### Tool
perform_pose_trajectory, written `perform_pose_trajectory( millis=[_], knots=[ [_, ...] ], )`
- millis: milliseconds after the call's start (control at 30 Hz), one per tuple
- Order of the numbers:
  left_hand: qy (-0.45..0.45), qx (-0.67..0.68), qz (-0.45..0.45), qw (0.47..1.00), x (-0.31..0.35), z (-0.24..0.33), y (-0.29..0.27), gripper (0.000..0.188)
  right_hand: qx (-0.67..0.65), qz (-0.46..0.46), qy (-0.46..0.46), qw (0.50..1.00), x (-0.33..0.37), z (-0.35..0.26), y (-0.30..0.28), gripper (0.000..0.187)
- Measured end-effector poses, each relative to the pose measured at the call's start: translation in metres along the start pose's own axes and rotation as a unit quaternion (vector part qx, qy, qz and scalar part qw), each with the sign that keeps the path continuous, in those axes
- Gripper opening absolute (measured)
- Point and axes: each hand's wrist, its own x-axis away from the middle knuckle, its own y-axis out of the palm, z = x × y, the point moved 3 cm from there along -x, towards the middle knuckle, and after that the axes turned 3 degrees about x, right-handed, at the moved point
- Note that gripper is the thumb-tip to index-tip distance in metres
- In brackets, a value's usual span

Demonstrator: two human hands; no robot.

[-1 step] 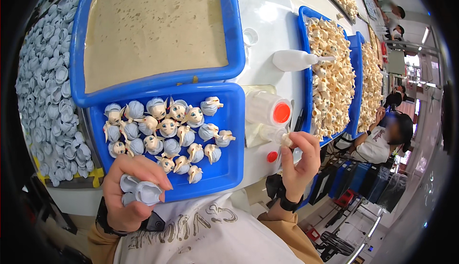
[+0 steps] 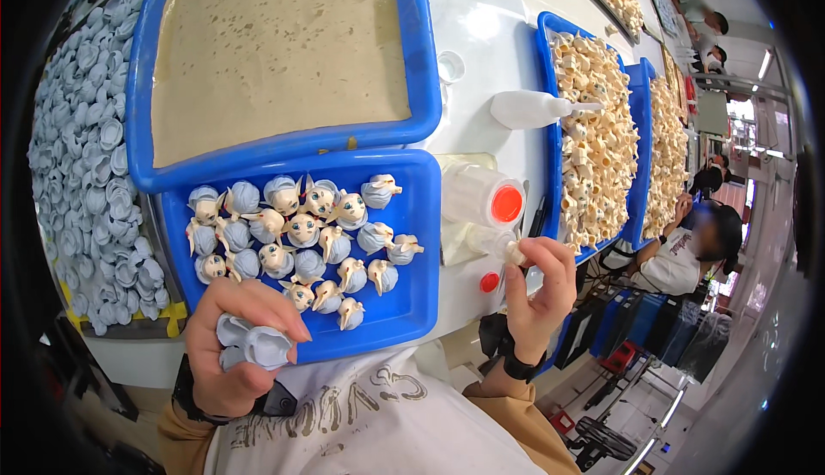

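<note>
My left hand point(image 2: 236, 346) is closed around a few grey-blue cupped doll-hair pieces point(image 2: 262, 346), near the front left corner of a blue tray point(image 2: 404, 303). In that tray sit several doll heads point(image 2: 302, 230), pale faces with grey-blue hair, some turned face down. Over to the right, my right hand point(image 2: 543, 290) pinches a small whitish piece point(image 2: 515, 254) between thumb and forefinger. The piece is at the mouth of a small translucent bottle point(image 2: 488, 239); whether it is a cap cannot be made out. A larger translucent bottle with a red lid point(image 2: 505, 203) stands just behind.
Grey-blue hair pieces point(image 2: 94, 174) are heaped at the left. A blue-rimmed tray with a beige surface point(image 2: 284, 54) lies behind. Right of it are a white squeeze bottle point(image 2: 528, 110), a red cap point(image 2: 489, 282) and blue trays of pale parts point(image 2: 593, 148). Another person point(image 2: 679, 260) sits at the right.
</note>
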Motion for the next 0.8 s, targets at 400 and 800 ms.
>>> perform_pose_trajectory(
  millis=[400,800],
  knots=[
    [-0.014,-0.008,-0.004,1.0,0.0,0.0,-0.002,0.043,0.105,-0.054,-0.083,0.99,-0.021,-0.023,-0.002,0.04],
    [0.012,-0.006,-0.044,0.999,0.002,-0.003,-0.004,0.041,0.13,-0.005,-0.055,0.99,-0.011,-0.019,-0.006,0.029]
  ],
)
